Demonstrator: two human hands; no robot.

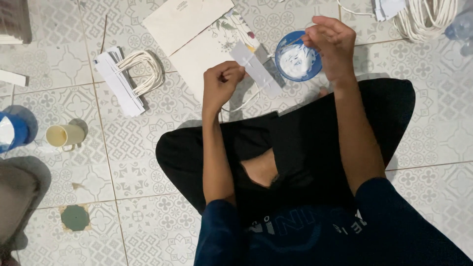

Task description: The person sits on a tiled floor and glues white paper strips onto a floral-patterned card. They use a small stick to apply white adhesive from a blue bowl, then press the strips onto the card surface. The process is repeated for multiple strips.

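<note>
Both hands [222,83] [332,42] raised, fingers curled.

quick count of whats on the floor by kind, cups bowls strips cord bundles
cups: 1, the cream cup
bowls: 1, the blue bowl
paper strips in hand: 1, the white strip
cord bundles: 2, one by the strip stack, one at the top right
total: 5

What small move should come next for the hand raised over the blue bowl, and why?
Probably bring the right hand across to the white paper strip pinched in the left hand: it is lifted above the round blue bowl of white paste, and the strip is tilted toward it.
</note>
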